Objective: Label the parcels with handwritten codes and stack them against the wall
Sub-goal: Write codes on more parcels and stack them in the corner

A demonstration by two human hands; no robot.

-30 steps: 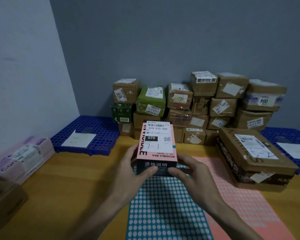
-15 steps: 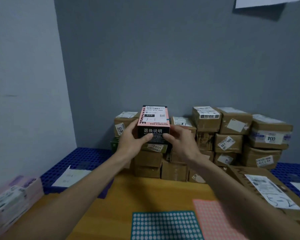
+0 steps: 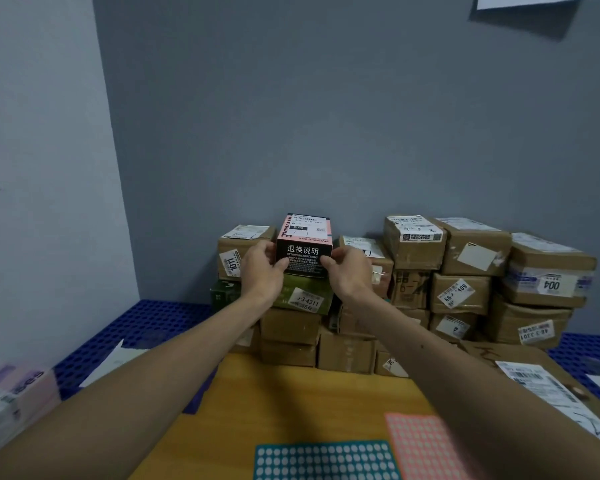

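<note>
Sticker sheets, one teal (image 3: pixel 326 459) and one pink (image 3: pixel 426 445), lie nearest on the wooden table (image 3: pixel 291 393). The parcel that was held just over them a second ago is no longer there. Both forearms now stretch long and nearly straight across the table. At their ends the left hand (image 3: pixel 262 268) and right hand (image 3: pixel 349 271) grip the pink box (image 3: pixel 303 244) from either side, thumbs on its dark front face, fingers curled round its flanks. It has been carried to the stack and sits atop the green box (image 3: pixel 305 296), between brown parcels (image 3: pixel 465 271). Whether its weight is down yet I can't tell. Pen marks show faintly on its label, so I'd judge this one all but stacked, close to the grey wall (image 3: pixel 326 116).
</note>
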